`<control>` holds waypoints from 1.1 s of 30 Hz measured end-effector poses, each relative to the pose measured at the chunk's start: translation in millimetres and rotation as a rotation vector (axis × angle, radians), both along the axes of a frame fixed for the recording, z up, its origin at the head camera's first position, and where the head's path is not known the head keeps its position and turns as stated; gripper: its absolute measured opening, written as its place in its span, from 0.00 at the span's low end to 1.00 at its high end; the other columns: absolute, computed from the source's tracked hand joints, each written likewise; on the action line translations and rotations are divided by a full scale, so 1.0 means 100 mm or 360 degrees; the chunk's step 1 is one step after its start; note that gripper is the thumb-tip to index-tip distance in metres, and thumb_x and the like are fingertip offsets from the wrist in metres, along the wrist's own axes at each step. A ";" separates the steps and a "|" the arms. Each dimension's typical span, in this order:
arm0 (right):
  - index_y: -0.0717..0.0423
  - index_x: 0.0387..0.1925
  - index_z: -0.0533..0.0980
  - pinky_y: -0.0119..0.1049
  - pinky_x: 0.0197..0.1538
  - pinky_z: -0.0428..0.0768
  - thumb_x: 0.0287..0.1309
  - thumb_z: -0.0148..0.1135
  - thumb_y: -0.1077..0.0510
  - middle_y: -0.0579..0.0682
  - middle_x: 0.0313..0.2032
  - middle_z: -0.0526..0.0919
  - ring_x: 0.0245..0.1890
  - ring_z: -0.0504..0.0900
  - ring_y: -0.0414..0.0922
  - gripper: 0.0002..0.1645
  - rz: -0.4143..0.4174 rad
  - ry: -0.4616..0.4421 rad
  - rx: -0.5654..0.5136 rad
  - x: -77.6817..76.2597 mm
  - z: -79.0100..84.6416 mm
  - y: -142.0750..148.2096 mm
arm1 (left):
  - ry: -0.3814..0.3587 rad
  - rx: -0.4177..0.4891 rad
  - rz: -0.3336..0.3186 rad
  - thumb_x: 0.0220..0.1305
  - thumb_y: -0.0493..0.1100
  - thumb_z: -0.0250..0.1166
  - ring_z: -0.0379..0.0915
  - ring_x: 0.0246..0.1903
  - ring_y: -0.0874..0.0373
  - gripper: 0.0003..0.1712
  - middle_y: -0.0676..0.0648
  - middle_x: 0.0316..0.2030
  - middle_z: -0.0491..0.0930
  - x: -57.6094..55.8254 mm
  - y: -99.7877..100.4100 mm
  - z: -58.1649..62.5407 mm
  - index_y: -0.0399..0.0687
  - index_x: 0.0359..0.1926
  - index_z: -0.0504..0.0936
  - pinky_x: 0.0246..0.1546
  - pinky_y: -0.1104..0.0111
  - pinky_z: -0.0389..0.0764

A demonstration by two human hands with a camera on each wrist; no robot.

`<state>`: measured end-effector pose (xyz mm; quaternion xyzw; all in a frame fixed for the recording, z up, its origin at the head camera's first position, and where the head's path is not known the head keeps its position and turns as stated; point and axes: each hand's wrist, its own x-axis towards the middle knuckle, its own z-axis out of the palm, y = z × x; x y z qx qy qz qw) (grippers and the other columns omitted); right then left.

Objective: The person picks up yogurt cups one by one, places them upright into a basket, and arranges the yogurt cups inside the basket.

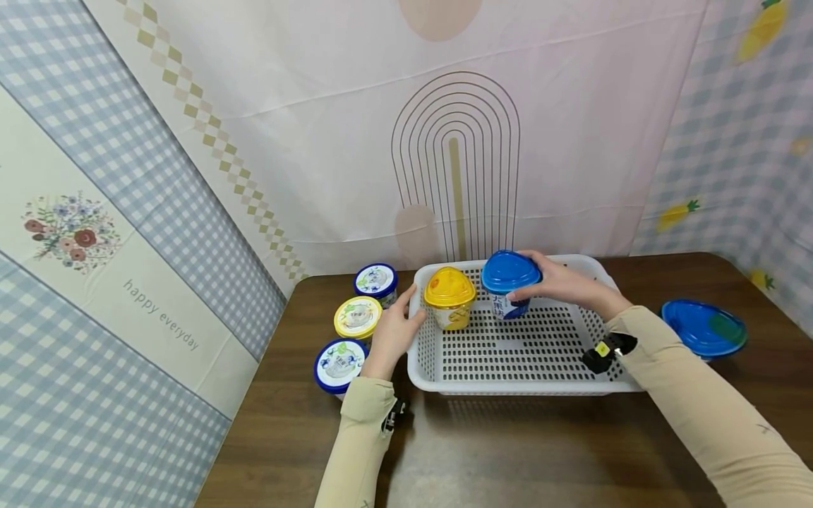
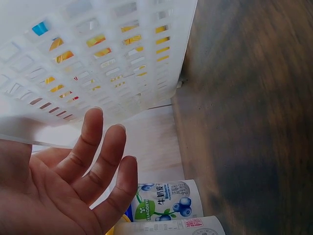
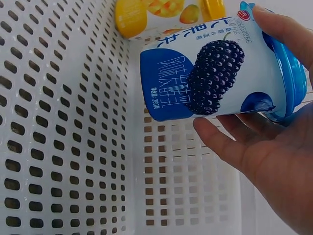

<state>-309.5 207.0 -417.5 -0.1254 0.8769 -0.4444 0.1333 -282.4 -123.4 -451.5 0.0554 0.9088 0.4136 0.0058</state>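
Observation:
My right hand [image 1: 562,282] grips a blue-lidded yogurt cup [image 1: 509,282] near its top, over the back of the white plastic basket [image 1: 508,386]. In the right wrist view, a blackberry picture [image 3: 215,76] shows on the cup's side. Just left of it, a yellow-lidded yogurt cup [image 1: 449,300] with a mango picture stands in the basket. My left hand [image 1: 392,335] rests at the basket's left rim. Its fingers [image 2: 111,152] are spread and slightly bent outside the perforated wall in the left wrist view, with the thumb mostly hidden.
Left of the basket stand round tubs in a row: a far blue-rimmed tub [image 1: 376,281], a yellow-rimmed tub [image 1: 358,317] and a near blue-rimmed tub [image 1: 339,365]. Another blue-lidded cup [image 1: 703,328] is at the right, beyond my forearm. A patterned curtain [image 1: 343,162] hangs behind the table [image 1: 495,451].

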 end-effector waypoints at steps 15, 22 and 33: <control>0.57 0.79 0.43 0.69 0.65 0.63 0.54 0.71 0.34 0.72 0.73 0.51 0.68 0.59 0.70 0.67 -0.0024 -0.0064 0.0094 0.04 -0.17 -0.07 | -0.0001 -0.0003 -0.0021 0.72 0.52 0.58 0.82 0.24 0.57 0.36 0.43 0.40 0.84 0.06 -0.06 -0.01 0.61 0.78 0.61 0.25 0.63 0.83; 0.56 0.79 0.42 0.68 0.65 0.64 0.54 0.71 0.34 0.71 0.74 0.51 0.68 0.60 0.69 0.68 -0.0018 -0.0104 0.0114 0.10 -0.20 -0.13 | 0.0001 -0.0021 -0.0030 0.72 0.52 0.58 0.82 0.23 0.57 0.36 0.44 0.39 0.84 0.08 -0.08 -0.01 0.61 0.77 0.61 0.24 0.64 0.83; 0.54 0.79 0.40 0.67 0.67 0.61 0.53 0.72 0.34 0.72 0.74 0.49 0.69 0.59 0.68 0.69 -0.0007 -0.0165 0.0072 0.17 -0.24 -0.19 | 0.0034 -0.0085 -0.0044 0.71 0.52 0.58 0.80 0.23 0.58 0.35 0.45 0.37 0.83 0.11 -0.12 0.01 0.59 0.77 0.62 0.24 0.64 0.82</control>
